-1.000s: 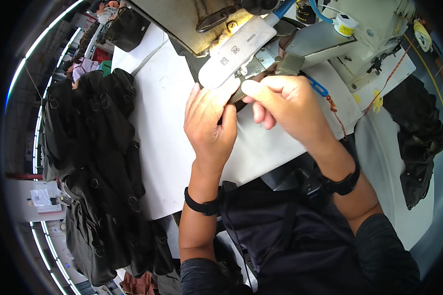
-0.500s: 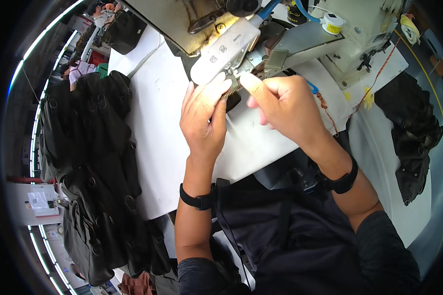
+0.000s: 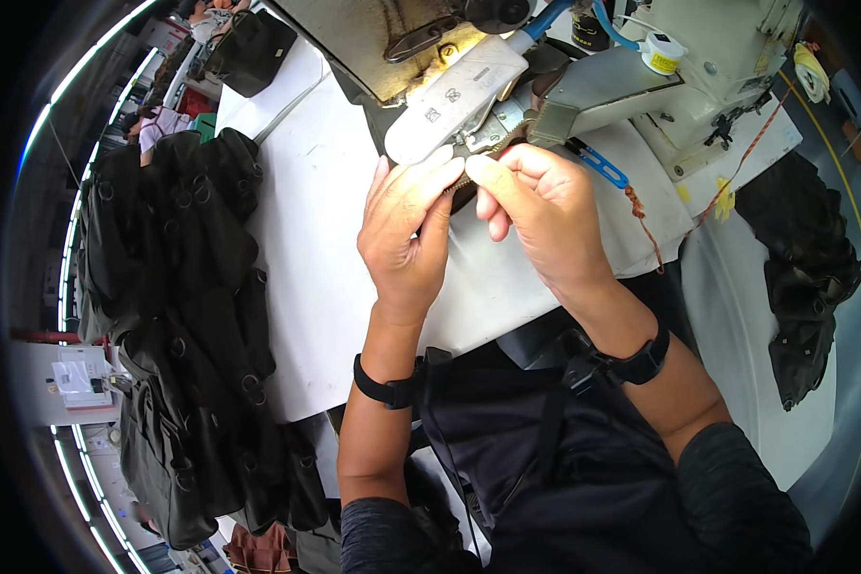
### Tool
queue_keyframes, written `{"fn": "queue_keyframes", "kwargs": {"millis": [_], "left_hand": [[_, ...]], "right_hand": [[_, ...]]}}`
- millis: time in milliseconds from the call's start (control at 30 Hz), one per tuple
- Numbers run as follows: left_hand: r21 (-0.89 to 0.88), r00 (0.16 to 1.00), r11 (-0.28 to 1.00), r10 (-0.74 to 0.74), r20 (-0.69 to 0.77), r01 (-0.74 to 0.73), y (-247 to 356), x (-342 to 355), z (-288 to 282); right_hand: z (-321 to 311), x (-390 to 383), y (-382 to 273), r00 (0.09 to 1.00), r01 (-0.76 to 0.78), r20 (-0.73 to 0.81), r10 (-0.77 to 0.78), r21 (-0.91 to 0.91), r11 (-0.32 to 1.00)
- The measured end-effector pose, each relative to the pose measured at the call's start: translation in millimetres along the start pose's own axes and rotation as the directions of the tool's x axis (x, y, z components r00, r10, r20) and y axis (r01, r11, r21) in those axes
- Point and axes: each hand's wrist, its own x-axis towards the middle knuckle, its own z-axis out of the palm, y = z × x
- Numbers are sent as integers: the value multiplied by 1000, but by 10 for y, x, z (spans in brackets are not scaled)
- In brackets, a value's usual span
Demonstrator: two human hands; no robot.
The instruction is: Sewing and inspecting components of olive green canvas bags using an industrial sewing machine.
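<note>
At the sewing machine (image 3: 569, 124), my left hand (image 3: 402, 230) has its fingers bent and pressed together on a dark strip with a zipper (image 3: 456, 185), just below the white lamp housing (image 3: 450, 96). My right hand (image 3: 540, 210) is curled, thumb tip and fingertips closed at the same zipper, right of my left hand. Much of the strip is hidden under my fingers. A blue thread snipper (image 3: 603, 167) with an orange cord lies just beyond my right hand.
The white worktable (image 3: 306, 220) carries a big pile of dark bags (image 3: 191, 335) along its left and a dark bag (image 3: 251, 50) at the back. More dark pieces (image 3: 799, 287) lie at the right. A co-worker (image 3: 163, 129) sits at the far left.
My right hand and forearm have shifted a little leftward and turned slightly. My left hand stays at the zipper strip; the whole view has shifted slightly between frames.
</note>
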Motion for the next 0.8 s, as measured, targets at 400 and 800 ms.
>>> {"fn": "queue_keyframes", "kwargs": {"millis": [400, 800], "left_hand": [[6, 993, 994, -108, -45, 108, 86, 18, 27], [126, 995, 990, -46, -83, 57, 37, 66, 71]], "right_hand": [[53, 35, -38, 999, -13, -47, 12, -19, 1000], [-285, -6, -504, 980, 194, 24, -200, -374, 907]]}}
